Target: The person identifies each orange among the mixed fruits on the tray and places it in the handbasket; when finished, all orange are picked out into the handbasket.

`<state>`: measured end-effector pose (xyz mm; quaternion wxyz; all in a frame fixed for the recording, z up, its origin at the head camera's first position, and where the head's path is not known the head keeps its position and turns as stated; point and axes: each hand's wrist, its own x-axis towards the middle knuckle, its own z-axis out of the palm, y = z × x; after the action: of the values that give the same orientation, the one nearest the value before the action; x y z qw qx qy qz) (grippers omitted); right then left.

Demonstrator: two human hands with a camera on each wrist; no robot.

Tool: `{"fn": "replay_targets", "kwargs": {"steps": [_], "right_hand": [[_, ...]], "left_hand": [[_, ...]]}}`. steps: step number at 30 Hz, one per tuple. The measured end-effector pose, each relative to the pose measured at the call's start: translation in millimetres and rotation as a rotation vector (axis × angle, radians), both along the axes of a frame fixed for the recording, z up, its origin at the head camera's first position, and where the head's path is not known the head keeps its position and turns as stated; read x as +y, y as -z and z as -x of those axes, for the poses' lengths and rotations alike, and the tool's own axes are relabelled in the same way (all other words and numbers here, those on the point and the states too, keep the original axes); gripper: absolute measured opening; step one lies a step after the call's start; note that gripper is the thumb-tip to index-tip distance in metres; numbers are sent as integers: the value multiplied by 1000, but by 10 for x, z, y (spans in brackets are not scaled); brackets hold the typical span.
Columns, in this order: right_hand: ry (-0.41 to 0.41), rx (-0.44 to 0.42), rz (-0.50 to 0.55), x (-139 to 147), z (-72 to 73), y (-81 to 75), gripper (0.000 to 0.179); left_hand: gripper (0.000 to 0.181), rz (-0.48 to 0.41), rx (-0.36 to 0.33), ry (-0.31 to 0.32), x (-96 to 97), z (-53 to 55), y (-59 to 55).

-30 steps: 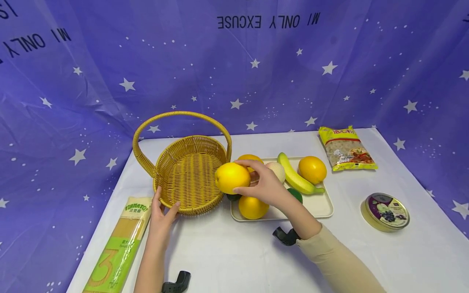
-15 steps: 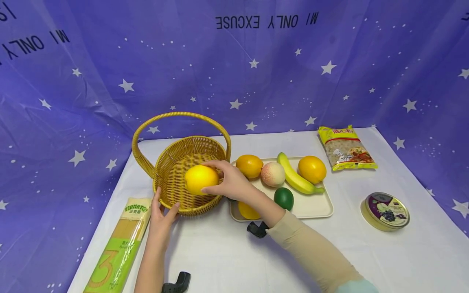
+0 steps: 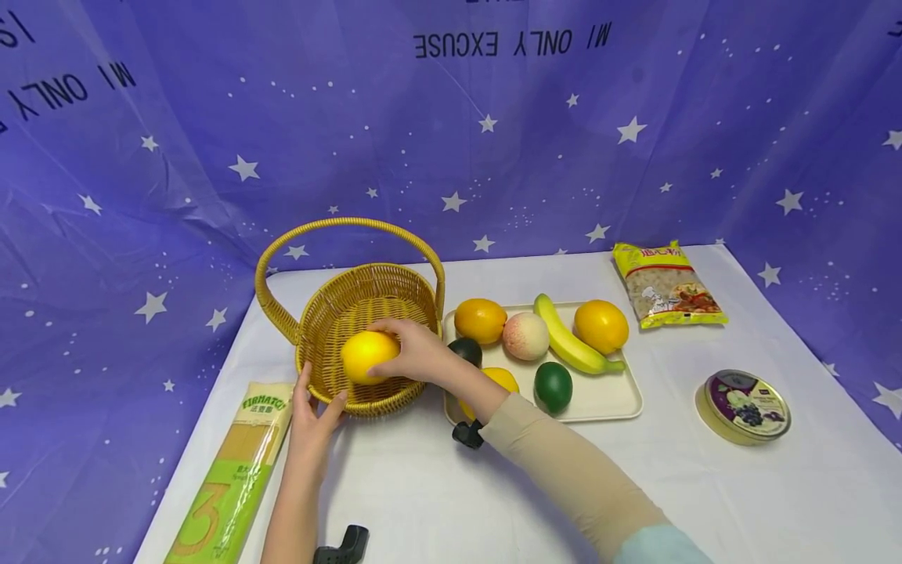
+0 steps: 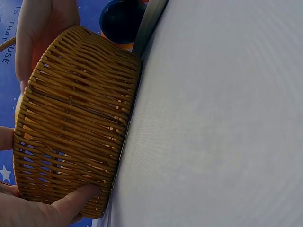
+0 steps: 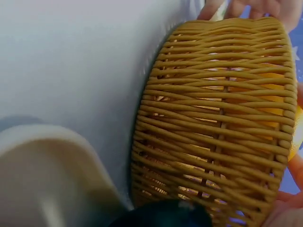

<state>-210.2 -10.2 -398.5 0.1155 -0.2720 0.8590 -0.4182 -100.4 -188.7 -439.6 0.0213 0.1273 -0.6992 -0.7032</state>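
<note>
In the head view my right hand (image 3: 416, 354) holds a yellow-orange orange (image 3: 369, 357) between thumb and fingers, inside the woven basket (image 3: 373, 407). My left hand (image 3: 315, 411) grips the basket's near-left side, its thumb on the outer wall and a finger at the rim. The left wrist view shows that thumb pressed on the weave (image 4: 71, 118). Right of the basket lies a cream tray (image 3: 599, 403). It bears several oranges, a peach (image 3: 525, 337), a banana (image 3: 572, 341), a green fruit (image 3: 553, 387) and a dark round fruit (image 3: 466, 352). My right forearm partly covers the tray's near-left orange (image 3: 502, 379).
A spaghetti pack (image 3: 232, 470) lies left of the basket, beside my left forearm. At the right are a yellow food bag (image 3: 668, 286) and a round tin (image 3: 743, 407). The basket's tall handle (image 3: 348, 222) arches over its far side. A starry purple cloth (image 3: 451, 141) hangs behind the table.
My right hand has carried the orange left from above the tray's left edge, then down into the basket. My left hand stays at the basket's side.
</note>
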Motion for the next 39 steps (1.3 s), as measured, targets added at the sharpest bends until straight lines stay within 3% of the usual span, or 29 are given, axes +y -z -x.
{"fn": "replay_targets", "kwargs": {"steps": [16, 27, 39], "right_hand": [[-33, 98, -250, -167, 11, 56, 61], [-48, 154, -327, -196, -13, 79, 63], [-29, 127, -329, -136, -86, -7, 66]], "left_hand": [[82, -1, 8, 1, -2, -2, 21], [82, -9, 15, -2, -7, -6, 17], [82, 23, 7, 10, -20, -15, 28]]}}
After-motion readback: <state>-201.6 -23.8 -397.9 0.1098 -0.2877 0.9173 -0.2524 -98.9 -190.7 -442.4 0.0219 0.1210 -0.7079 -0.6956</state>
